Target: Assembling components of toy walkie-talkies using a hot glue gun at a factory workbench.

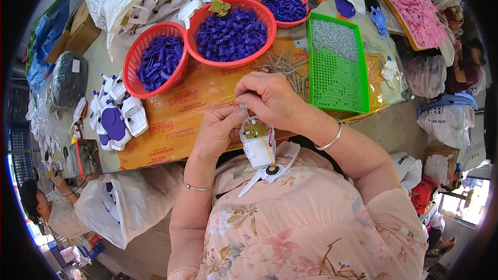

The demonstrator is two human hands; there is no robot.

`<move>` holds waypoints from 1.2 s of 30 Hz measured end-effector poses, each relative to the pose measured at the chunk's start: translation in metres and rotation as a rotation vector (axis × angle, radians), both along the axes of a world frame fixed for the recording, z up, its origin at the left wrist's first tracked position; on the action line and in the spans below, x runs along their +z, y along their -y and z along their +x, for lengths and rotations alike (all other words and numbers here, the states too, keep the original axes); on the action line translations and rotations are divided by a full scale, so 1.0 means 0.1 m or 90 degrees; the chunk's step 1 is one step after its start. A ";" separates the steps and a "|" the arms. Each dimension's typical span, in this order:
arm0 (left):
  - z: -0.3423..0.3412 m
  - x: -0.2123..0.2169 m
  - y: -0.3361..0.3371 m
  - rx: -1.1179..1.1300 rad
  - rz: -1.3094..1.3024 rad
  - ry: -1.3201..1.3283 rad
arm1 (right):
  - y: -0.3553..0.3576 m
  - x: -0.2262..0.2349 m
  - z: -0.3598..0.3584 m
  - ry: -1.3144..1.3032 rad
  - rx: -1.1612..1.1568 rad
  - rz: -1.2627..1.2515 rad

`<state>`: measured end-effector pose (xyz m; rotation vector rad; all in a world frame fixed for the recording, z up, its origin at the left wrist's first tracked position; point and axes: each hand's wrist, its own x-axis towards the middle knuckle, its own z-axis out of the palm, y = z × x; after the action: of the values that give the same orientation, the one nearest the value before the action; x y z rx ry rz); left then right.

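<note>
Both my hands closed on a small white plastic toy part over the worktable.

From my seat the orange-covered table [171, 119] fills twelve o'clock; on it, at one o'clock, the green tray [337, 80] of small metal bits, at twelve the big red basket [232, 28] of purple pieces, at eleven a second red basket [155, 59]. At centre my right hand [270, 101] pinches the top of the white part [258, 148], my left hand [218, 129] grips its left side; the hands touch, fingers clamped on it.
</note>
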<state>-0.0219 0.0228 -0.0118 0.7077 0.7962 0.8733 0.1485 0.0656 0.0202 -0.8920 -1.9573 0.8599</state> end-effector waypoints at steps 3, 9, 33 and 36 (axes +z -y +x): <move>-0.02 -0.03 0.00 0.002 0.001 0.003 | 0.00 -0.01 -0.01 -0.002 -0.002 0.007; -0.02 -0.06 0.00 0.010 0.012 -0.009 | 0.00 -0.01 -0.01 -0.006 -0.006 0.014; 0.02 -0.07 0.04 0.053 0.064 -0.119 | 0.27 0.28 0.13 -0.068 -0.092 0.039; 0.01 -0.08 0.04 0.055 0.068 -0.134 | 0.40 0.51 0.36 -0.172 -0.174 0.219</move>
<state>-0.0207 0.0184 -0.0200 0.8742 0.9784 0.9339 0.1846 0.0254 0.0709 -0.7704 -1.6369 0.4419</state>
